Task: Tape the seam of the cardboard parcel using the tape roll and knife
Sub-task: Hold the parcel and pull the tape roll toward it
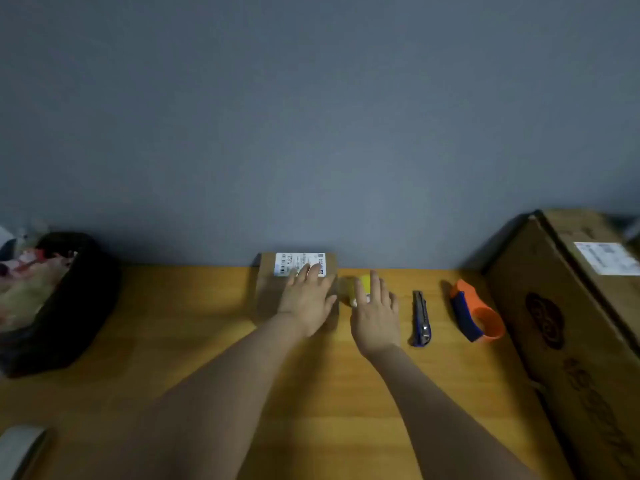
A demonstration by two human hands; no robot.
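Head view shows the left hand (306,304) lying flat and open on the cardboard parcel (268,289) at the far edge of the worktop (194,341). Right hand (375,318) grasps the tape roll (349,289) just beside it. Knife (421,318) lies near, untouched.

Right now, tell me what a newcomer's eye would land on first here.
Both hands meet at the table's far edge: the left hand lies flat on the small parcel with its white label, and the right hand rests on the yellow tape roll beside it. To the right lie a blue knife and a bright orange dispenser.
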